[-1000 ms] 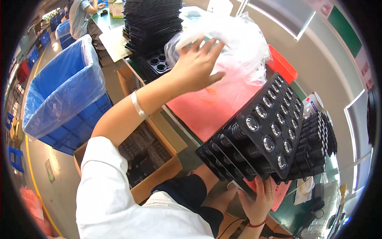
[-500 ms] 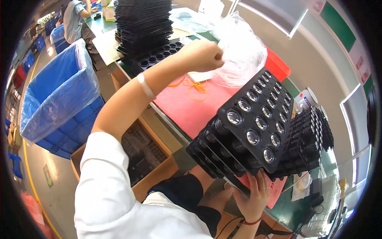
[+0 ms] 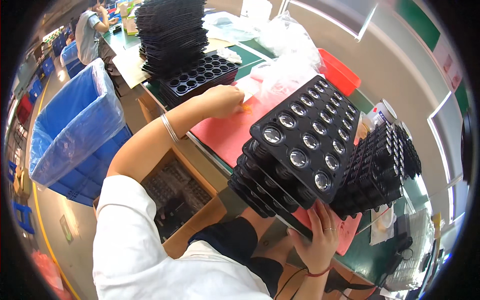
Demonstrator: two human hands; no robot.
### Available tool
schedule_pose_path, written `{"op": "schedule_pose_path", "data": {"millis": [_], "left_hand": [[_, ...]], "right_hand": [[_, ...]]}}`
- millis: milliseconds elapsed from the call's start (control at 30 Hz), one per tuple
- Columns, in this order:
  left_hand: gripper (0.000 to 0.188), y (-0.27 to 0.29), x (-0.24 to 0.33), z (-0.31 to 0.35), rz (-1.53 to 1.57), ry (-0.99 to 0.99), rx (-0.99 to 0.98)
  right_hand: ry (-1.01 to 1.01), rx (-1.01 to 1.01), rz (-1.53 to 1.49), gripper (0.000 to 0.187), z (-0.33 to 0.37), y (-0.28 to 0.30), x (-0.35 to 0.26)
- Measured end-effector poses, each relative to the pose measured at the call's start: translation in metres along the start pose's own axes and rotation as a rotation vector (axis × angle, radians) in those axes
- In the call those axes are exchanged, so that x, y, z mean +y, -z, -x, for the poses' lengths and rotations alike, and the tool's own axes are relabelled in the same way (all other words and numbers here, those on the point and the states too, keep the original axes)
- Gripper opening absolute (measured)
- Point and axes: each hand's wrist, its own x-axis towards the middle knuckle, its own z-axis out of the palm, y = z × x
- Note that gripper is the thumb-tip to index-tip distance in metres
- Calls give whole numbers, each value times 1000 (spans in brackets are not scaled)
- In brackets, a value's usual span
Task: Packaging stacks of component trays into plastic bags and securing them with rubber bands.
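Note:
A stack of black plastic trays [image 3: 285, 150] with rows of round cups, clear lens-like discs in the top one, stands on a pink mat [image 3: 220, 135]. My right hand [image 3: 320, 242] is at its near edge, fingers stretched out, fingertips against the trays' lower edge, thumb apart; nothing shows in its grip. My left hand [image 3: 222, 101] reaches over the mat with fingers curled closed beside orange elastic bands [image 3: 246, 108]. Its fingertips are partly hidden, so I cannot tell whether they hold a band. More filled trays [image 3: 375, 167] are stacked at the right.
A tall pile of black trays [image 3: 172, 40] stands at the back left. Crumpled plastic bags [image 3: 292, 40] and a red bin [image 3: 340, 72] are behind the mat. A lined blue crate [image 3: 75, 125] stands on the floor left, an open carton [image 3: 185, 225] beside my legs. Another person [image 3: 92, 32] sits farther back.
My left hand has come down and leftward from above the mat to the orange bands. My right hand stays at the tray stack's near edge. The whole view has shifted slightly.

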Motion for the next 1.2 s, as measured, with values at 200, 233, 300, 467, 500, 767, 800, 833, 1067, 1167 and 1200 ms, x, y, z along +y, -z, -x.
{"op": "schedule_pose_path", "data": {"millis": [200,233,300,467,500,767,800,833,1067,1167,1200], "left_hand": [[20,5,-5,6,13,18,160],[18,11,-4,8,122,159,125],[15,28,1,16,267,133,290],[14,76,34,54,356,112,596],[13,80,39,63,332,87,667],[25,76,161,171,739,-264,476],[22,67,175,164,834,-289,186],[20,62,188,149,875,-312,-89],[12,-22,278,79,890,-305,320],[13,-30,300,61,995,-284,321],[13,-34,302,54,999,-299,309]], "right_hand": [[8,11,6,58,-2,-1,0],[18,8,7,58,-4,-3,0],[18,17,17,58,-2,-1,-2],[24,27,7,58,-1,1,-2],[15,25,-8,59,0,0,-2],[6,75,-67,54,-1,3,0],[-38,73,-56,54,-1,3,3],[-23,93,-113,52,0,2,6],[-482,487,-694,14,24,9,22],[-560,570,-747,14,36,14,24],[-591,620,-772,15,38,14,24]]}}
